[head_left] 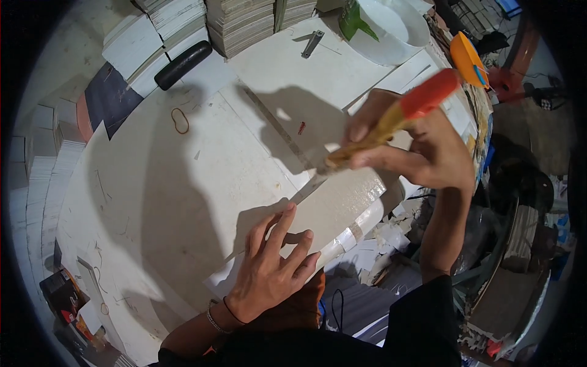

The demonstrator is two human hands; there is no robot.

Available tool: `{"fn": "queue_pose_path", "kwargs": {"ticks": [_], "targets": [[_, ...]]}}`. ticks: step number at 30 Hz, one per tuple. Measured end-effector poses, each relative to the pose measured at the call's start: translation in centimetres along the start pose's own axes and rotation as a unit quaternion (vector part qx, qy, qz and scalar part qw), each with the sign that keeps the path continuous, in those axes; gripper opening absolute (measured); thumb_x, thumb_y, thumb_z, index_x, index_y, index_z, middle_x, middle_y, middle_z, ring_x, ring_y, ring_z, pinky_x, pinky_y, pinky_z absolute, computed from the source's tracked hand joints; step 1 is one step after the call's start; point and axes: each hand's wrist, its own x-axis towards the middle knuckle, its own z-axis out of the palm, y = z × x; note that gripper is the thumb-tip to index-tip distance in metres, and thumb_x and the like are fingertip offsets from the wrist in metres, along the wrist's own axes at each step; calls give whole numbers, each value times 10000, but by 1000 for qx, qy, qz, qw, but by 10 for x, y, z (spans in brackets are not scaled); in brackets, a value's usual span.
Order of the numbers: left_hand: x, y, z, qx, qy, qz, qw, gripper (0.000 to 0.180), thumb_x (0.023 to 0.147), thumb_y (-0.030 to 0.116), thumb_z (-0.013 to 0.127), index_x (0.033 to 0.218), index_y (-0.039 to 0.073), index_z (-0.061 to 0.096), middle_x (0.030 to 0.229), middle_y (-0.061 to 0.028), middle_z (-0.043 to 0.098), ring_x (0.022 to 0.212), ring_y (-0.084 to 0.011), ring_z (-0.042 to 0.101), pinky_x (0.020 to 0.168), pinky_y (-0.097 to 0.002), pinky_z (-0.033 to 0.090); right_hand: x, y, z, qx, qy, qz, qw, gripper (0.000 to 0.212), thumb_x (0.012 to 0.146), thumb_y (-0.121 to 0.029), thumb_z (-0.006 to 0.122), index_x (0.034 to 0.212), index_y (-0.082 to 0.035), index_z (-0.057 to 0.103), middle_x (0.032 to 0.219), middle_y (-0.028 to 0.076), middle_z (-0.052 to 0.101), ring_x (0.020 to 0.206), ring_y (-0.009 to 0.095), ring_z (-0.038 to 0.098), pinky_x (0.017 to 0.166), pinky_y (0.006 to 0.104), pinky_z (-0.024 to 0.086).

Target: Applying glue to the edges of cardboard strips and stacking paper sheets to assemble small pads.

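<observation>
My right hand (422, 144) grips a brush (394, 119) with a red-ended wooden handle, blurred by motion. The brush's lower end is over the left edge of a pale board (336, 205); whether it touches there I cannot tell. A wet-looking shine covers part of the board near my right hand. My left hand (272, 260) rests on the near end of the board with its fingers spread, and nothing is held in it.
On the white table (177, 226) lie a rubber band (180, 120), a black rounded bar (182, 65) and a small metal clipper-like tool (312, 44). A tub of white stuff (394, 27) stands at the back, near an orange bowl (468, 61). Paper stacks (241, 24) line the far edge.
</observation>
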Motion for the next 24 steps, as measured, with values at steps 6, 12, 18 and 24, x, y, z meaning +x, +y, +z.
{"fn": "queue_pose_path", "kwargs": {"ticks": [6,12,18,24], "targets": [[-1,1,-3,6,-4,2,1000,442,789,218,863,1168,62,699,1534,-262,444,1322,-398,494,1053,-469,445,-5,-1,-6,-30,-115,51,992,272,877,-243,829,930,-47,648,800,78,685,641,209,610,605,367,463],[-2,0,-1,15,2,2,1000,414,799,209,852,1156,57,710,1525,-267,457,1331,-403,488,1064,-474,439,-15,1,-29,-89,39,39,995,210,888,-190,817,968,-59,675,828,55,694,739,171,660,643,329,494],[-1,1,1,10,2,8,1000,385,811,219,844,1131,44,721,1527,-278,454,1335,-409,482,1071,-481,431,-38,5,-39,-67,-29,109,991,239,895,-227,821,1006,-52,702,901,37,718,813,127,654,751,287,517],[-1,0,1,11,5,9,1000,398,817,214,840,1153,45,709,1530,-278,450,1339,-406,478,1064,-483,431,-38,15,-50,-109,115,159,974,248,884,-192,830,1015,-25,701,913,43,730,852,153,670,824,312,521]]}}
